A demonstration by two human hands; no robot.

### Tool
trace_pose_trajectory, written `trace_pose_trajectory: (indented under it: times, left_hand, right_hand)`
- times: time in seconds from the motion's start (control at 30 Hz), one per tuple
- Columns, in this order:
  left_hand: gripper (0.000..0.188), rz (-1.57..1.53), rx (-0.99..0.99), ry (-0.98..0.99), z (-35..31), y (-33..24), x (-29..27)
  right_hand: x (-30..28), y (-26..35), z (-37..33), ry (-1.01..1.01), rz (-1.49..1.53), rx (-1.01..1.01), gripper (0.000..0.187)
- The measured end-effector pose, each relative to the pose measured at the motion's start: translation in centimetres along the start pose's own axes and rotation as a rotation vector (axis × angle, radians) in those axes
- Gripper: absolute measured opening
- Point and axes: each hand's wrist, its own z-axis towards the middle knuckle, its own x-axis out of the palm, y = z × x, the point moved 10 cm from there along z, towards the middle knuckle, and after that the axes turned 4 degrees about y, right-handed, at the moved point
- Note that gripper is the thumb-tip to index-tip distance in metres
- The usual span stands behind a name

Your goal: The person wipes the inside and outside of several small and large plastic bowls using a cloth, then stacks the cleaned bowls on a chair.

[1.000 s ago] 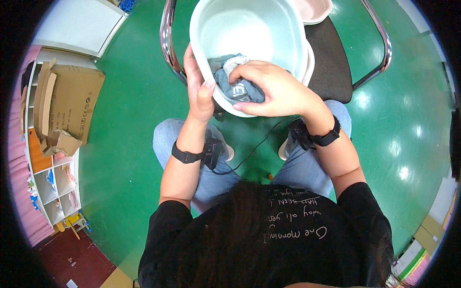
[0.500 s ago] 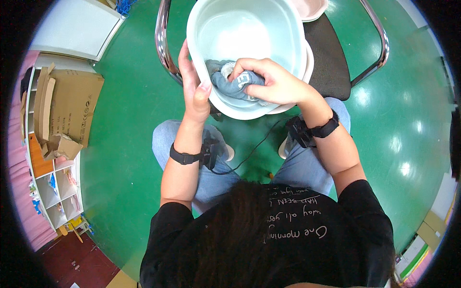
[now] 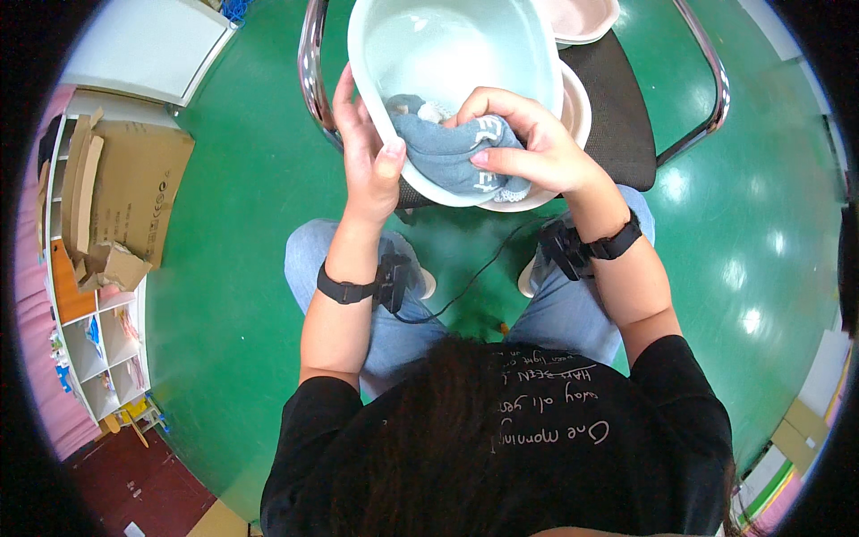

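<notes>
A pale blue plastic basin (image 3: 429, 80) is held tilted before me over a chair. My left hand (image 3: 367, 174) grips its left rim, thumb on the near edge and fingers along the outside. Within the basin, against the near wall, lies a bunched grey-blue cloth (image 3: 447, 152) with white lettering and pale fluffy trim. My right hand (image 3: 546, 148) pinches this cloth between thumb and fingers at its right side, close to the near-right rim. Folds hide the cloth's full shape, and some of my right fingertips are out of sight behind it.
Under the blue basin, a pinkish-white basin (image 3: 577, 112) rests on the black chair seat (image 3: 617, 116). Pink basins (image 3: 582, 20) stand at the far right of the seat. Curved metal armrests (image 3: 315, 72) flank it. An opened cardboard box (image 3: 134, 188) sits on shelving at left.
My right hand has drawn the cloth up and to the right, toward the near rim, and more of it shows. The basin has shifted slightly away; my left hand keeps its hold.
</notes>
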Motion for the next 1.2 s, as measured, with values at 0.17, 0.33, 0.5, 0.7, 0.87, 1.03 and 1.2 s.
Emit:
trace_pose_trajectory:
  times: [0.17, 0.33, 0.5, 0.7, 0.87, 1.03, 1.2]
  left_hand:
    - [0.105, -0.01, 0.042, -0.052, 0.1, -0.2, -0.7]
    - [0.108, -0.03, 0.053, -0.073, 0.0, -0.5, -0.9]
    - [0.11, -0.044, 0.089, -0.066, 0.2, -0.6, -0.8]
    - [0.111, -0.037, 0.08, -0.038, 0.3, -0.6, -0.5]
    - [0.111, -0.003, 0.075, -0.044, 0.3, -0.6, -0.7]
    - [0.113, -0.019, 0.121, -0.054, 0.5, -1.1, -1.1]
    - [0.116, 0.039, 0.172, -0.11, 0.2, -2.0, -1.6]
  right_hand:
    - [0.5, 1.5, 0.0, 0.02, -0.178, -0.061, 0.024]
    - [1.4, 2.3, 0.0, 0.137, -0.306, -0.121, 0.019]
    - [1.6, 2.2, 0.0, 0.198, -0.462, -0.118, 0.014]
    - [0.9, 1.2, -0.4, 0.232, -0.716, -0.009, 0.013]
    - [-0.3, 0.3, -0.4, 0.171, -1.031, 0.065, 0.016]
    - [-3.4, -0.1, -0.8, -0.06, -1.256, 0.079, 0.019]
    - [-5.0, 0.7, -1.0, -0.248, -1.352, 0.024, 0.02]
